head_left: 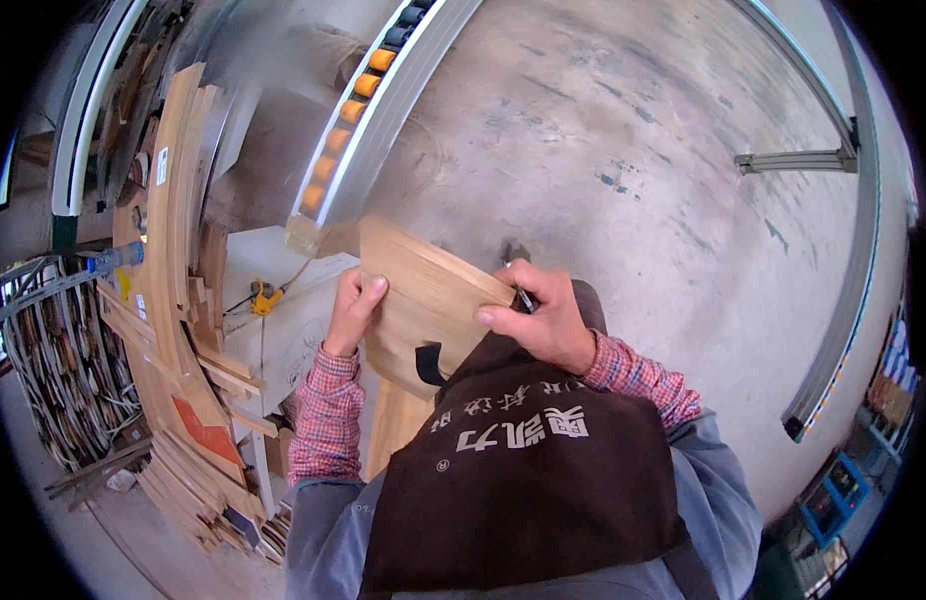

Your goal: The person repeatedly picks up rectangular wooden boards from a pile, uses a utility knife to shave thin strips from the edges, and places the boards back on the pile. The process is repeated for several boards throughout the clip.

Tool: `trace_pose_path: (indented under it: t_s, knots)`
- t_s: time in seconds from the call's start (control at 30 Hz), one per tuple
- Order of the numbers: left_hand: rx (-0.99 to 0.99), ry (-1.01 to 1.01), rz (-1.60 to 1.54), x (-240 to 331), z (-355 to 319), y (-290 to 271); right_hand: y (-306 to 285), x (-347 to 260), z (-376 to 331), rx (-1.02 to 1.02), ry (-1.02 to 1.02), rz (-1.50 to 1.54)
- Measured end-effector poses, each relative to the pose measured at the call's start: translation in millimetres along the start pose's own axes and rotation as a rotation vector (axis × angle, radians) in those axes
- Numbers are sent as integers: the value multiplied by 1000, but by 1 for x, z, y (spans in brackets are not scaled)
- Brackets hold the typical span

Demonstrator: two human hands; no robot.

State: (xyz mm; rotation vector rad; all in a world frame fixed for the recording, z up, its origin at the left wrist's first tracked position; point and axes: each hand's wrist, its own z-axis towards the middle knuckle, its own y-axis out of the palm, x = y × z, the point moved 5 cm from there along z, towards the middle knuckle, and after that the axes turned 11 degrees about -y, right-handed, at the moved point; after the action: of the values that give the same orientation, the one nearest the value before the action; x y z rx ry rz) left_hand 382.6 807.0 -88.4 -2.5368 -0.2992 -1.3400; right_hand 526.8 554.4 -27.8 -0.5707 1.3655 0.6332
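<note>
A light wooden board [423, 290] with a raised edge strip lies in front of my dark apron. My left hand [355, 308] is closed on its left edge, thumb on top and fingers out of sight behind. At the board's right corner, my right hand [545, 312] is closed, its thumb pressed against the wood. A slim dark and silvery pen-like thing [524, 298] shows between the right fingers; its exact kind is unclear. Below the board's middle, a short black strip [429, 364] stands out. Another pale wooden piece [388, 415] extends beneath the board.
A conveyor rail with orange rollers [352, 111] runs beyond the board. To the left, a yellow tape measure [266, 297] lies on a white sheet [283, 345]. Long wooden planks [173, 200] and stacked strips [198, 480] stand farther left. A metal frame [843, 300] borders the right.
</note>
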Motion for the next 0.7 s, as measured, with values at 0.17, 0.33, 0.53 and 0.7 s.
trace_pose_path:
  t_s: [0.17,0.33,0.53,0.7]
  knots:
    - [-36,63,-55,3,9,3,8,-6,-2,-24,-29,8]
    - [-48,47,-97,-2,7,0,15,-16,2,-62,-127,-4]
    - [142,29,-81,-10,22,18,27,-19,1,-193,-114,-23]
    - [157,-74,-1,-25,44,35,43,-19,-3,-251,-127,-75]
